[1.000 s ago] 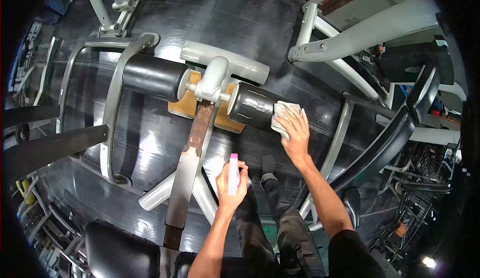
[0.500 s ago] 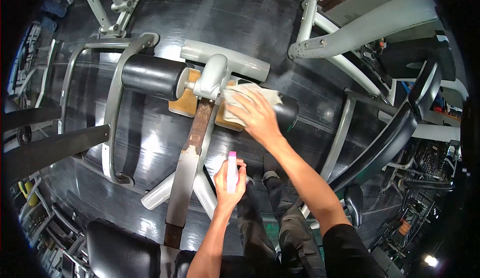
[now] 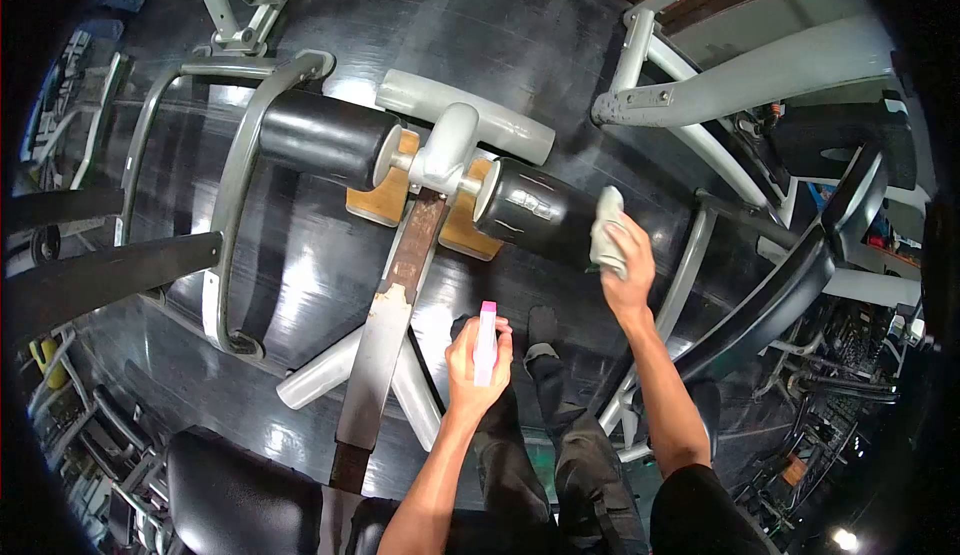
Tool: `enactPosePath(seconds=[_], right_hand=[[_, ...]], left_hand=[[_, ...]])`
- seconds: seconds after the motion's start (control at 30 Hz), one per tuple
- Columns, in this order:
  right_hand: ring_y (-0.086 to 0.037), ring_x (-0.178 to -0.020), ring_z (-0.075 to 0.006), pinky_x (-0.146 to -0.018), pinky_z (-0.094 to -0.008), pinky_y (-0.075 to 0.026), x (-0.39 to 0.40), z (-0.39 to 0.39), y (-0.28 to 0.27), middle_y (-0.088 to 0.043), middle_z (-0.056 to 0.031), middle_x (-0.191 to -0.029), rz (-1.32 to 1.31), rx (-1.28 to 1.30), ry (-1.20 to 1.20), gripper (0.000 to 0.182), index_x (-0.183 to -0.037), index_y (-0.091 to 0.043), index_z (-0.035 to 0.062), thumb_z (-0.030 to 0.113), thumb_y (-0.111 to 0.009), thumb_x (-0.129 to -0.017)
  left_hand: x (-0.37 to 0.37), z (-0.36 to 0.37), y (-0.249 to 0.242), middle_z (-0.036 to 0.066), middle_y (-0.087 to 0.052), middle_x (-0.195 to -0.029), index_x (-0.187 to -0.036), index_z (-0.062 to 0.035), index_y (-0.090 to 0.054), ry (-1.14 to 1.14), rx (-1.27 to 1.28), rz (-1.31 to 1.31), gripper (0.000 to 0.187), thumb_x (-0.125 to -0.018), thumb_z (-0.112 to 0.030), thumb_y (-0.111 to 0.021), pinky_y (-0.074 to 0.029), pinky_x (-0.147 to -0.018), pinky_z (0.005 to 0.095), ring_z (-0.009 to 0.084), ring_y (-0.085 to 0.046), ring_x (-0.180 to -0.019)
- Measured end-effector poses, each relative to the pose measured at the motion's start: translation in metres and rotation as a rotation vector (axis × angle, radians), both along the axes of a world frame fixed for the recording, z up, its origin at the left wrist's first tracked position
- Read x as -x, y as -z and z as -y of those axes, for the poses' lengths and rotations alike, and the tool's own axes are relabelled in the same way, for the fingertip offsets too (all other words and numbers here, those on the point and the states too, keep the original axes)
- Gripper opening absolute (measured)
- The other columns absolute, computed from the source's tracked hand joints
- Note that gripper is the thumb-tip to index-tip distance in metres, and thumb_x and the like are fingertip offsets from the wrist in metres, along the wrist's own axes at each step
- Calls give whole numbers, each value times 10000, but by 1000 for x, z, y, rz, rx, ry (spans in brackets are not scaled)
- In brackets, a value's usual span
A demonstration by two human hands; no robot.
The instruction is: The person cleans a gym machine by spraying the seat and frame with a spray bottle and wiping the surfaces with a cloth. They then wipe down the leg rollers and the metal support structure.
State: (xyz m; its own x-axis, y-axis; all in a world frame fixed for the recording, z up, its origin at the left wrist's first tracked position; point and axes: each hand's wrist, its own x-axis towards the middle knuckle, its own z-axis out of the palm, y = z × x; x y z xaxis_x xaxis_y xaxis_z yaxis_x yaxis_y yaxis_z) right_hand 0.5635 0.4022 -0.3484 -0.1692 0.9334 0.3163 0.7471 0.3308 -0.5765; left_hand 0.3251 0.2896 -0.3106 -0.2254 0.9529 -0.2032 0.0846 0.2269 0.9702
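A pale cloth (image 3: 607,233) is bunched in my right hand (image 3: 630,267), at the outer end of the right black roller pad (image 3: 535,207). Glossy marks show on that pad's top. My left hand (image 3: 478,363) is wrapped round a white bottle with a pink top (image 3: 485,347), below the pads. The left roller pad (image 3: 328,138) sits across the grey joint (image 3: 447,147) from the right one. From that joint a worn metal beam (image 3: 378,360) runs down toward the black seat (image 3: 240,485).
Curved grey frame bars (image 3: 232,195) stand on the left. A thick grey machine frame (image 3: 750,73) and a long black pad (image 3: 765,300) are on the right. Wooden blocks (image 3: 470,225) lie beneath the joint. My legs (image 3: 590,465) are at the bottom.
My right hand has moved right with the cloth, from beside the joint to the pad's outer end, uncovering the right pad. The view has shifted slightly, with my left hand still round the bottle.
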Motion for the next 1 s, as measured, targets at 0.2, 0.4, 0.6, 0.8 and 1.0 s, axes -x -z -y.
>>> enactPosePath(seconds=[0.2,0.4,0.6,0.8,1.0], right_hand=[[-461,-1360,-339,-1136,-483,-377,99,-44,7,-510,-93,-1459,314,112,-342,805,-1312,-611,236,-18,-764,-563],[-460,-1351,-332,-1152,-479,-349,92,-37,5,-501,-89,-1463,356,115,-267,759,-1351,-577,265,-8,-726,-658],[-470,-1341,-342,-1134,-474,-379,33,-9,-2,-533,-89,-1429,439,110,-267,721,-1280,-643,245,-37,-696,-619],[-571,-1253,-323,-1066,-397,-458,-45,30,-2,-589,-142,-1351,89,346,138,681,-1286,-619,110,-200,-543,-684],[-559,-1261,-308,-1073,-389,-425,7,8,-31,-593,-178,-1310,-133,72,237,572,-1277,-600,32,-144,-568,-734]], left_hand=[[-3,5,5,99,-673,-899,-1021,3,-606,50,-15,-36,178,-859,73,-620,-532,-630,283,158,-667,-703],[-3,7,5,75,-664,-886,-1018,3,-606,59,60,7,167,-869,80,-608,-497,-537,253,110,-614,-580],[-3,2,-5,79,-671,-842,-998,9,-622,-12,88,57,161,-851,76,-631,-510,-598,266,132,-637,-651],[-3,2,1,105,-689,-861,-995,12,-630,1,-34,-18,158,-846,64,-643,-546,-689,286,165,-693,-773],[-10,1,-6,111,-705,-847,-968,4,-639,46,-151,-38,151,-830,65,-659,-527,-643,279,170,-693,-705]])
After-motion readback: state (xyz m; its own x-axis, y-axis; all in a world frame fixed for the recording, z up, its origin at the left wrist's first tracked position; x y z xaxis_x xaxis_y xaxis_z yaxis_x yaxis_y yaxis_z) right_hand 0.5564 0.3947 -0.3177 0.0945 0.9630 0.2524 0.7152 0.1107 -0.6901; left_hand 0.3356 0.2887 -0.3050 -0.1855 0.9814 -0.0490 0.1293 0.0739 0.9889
